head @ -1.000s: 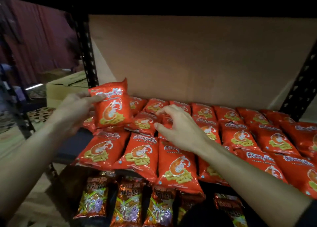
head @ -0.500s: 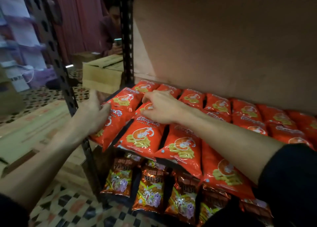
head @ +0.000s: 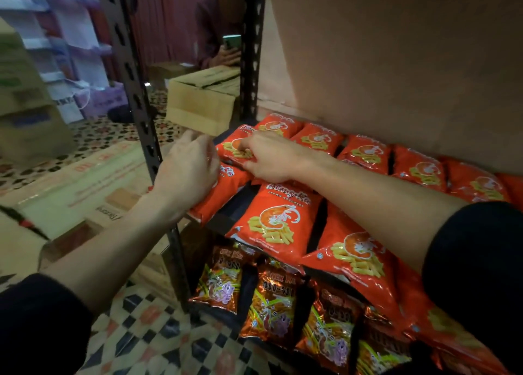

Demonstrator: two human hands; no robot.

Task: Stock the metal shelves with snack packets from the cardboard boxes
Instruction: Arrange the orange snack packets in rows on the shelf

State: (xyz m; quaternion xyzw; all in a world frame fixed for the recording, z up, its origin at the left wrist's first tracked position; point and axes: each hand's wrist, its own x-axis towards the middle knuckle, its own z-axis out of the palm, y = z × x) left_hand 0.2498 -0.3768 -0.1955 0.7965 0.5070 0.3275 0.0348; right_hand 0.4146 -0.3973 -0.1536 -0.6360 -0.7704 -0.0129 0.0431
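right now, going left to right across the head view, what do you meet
stacked boxes → front post → left hand → right hand → red packets along the shelf

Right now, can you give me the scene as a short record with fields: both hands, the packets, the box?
left hand: against the left side of the outermost red packet; grip unclear
right hand: fingers press down on a rear red packet, near the left corner
red packets: in rows on the upper shelf
brown packets: on the level below
cardboard box: beyond the shelf's left end
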